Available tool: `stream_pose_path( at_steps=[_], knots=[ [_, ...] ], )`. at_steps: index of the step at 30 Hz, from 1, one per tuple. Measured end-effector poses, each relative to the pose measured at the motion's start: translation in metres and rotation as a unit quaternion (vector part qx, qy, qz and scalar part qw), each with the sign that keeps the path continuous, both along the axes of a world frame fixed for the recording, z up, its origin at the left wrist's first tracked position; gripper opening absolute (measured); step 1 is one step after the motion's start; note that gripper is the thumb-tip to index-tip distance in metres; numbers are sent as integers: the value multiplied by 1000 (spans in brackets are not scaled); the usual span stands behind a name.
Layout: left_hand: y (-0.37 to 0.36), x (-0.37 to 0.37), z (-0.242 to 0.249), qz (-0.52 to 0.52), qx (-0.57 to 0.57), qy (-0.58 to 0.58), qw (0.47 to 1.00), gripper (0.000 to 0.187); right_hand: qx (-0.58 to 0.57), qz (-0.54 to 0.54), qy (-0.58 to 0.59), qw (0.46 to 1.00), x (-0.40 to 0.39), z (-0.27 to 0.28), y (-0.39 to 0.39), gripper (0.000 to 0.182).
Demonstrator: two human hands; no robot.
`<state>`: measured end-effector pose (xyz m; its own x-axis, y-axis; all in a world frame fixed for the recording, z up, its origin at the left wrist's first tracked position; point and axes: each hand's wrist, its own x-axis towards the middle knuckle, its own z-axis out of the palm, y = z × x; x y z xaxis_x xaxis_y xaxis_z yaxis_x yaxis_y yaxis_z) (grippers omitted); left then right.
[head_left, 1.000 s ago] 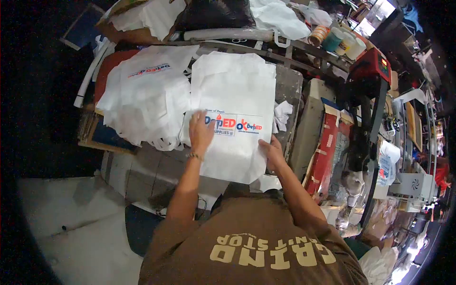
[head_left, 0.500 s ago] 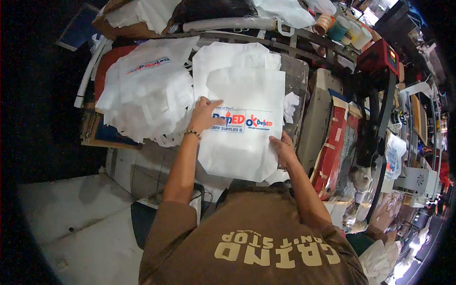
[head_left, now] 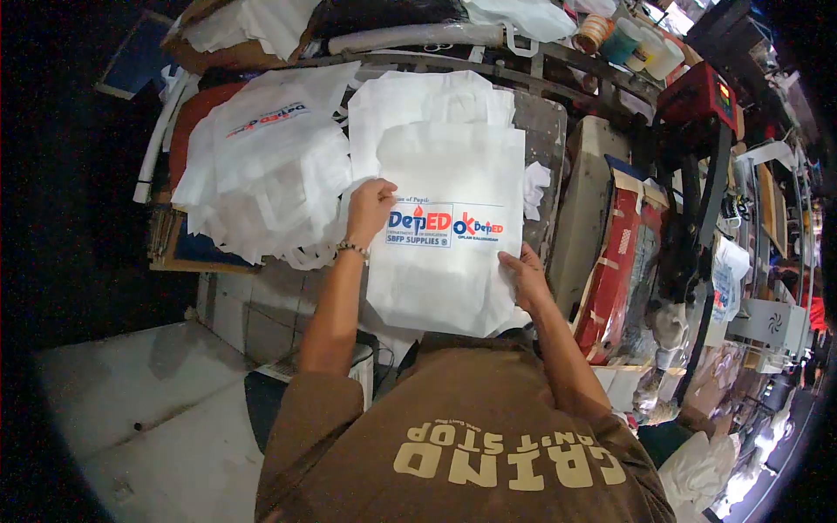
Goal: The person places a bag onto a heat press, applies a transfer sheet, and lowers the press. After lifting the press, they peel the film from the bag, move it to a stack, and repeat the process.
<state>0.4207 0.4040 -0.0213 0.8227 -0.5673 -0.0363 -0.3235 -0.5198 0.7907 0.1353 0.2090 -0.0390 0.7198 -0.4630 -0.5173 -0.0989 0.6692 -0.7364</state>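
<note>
A flat white fabric bag (head_left: 445, 292) with a blue and red DepED print lies in front of me, tilted up toward my body. My left hand (head_left: 372, 209) is closed at its left edge, beside the print, with fingertips curled. On the right edge, my right hand (head_left: 526, 277) pinches the bag, thumb on the front face; its other fingers are partly hidden behind. Under and beyond it rests a stack of white bags (head_left: 418, 96). To the left, a loose heap of white bags (head_left: 261, 174) bears the same sort of print.
A long red padded piece (head_left: 617, 266) and a machine with a red control box (head_left: 697, 100) stand at the right. Several tubs (head_left: 623, 42) sit at the back right. A plastic-wrapped roll (head_left: 414, 37) lies along the back. White floor tiles (head_left: 166, 418) show at lower left.
My left hand has drawn back from the printed front to the left edge, and its spread fingers have closed, uncovering the logo. The bag has shifted slightly toward me.
</note>
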Motion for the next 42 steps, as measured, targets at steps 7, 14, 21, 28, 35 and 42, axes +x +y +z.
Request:
stream_pose_path(
  at_steps=[7, 14, 21, 28, 35, 42],
  knots=[
    [6, -75, -1, -48, 8, -354, 934, 12, -26, 24, 4, 999, -1, 0, -1, 32],
    [3, -76, 5, 155, 9, -324, 933, 30, -7, 12, -12, 1000, 0, 8, 1, 31],
    [-52, -138, 43, -198, -118, -171, 958, 28, 42, 62, -34, 997, 0, 24, -5, 32],
    [-64, -142, 25, -228, -112, -202, 946, 17, 41, 101, -55, 992, -4, 24, -8, 37],
    [-66, -100, 23, -199, -45, 56, 977, 16, 8, 63, -27, 998, -4, 11, -5, 36],
    [-74, -121, 38, -291, -152, -160, 931, 20, 5, 60, -44, 997, -2, 11, -6, 35]
  ],
)
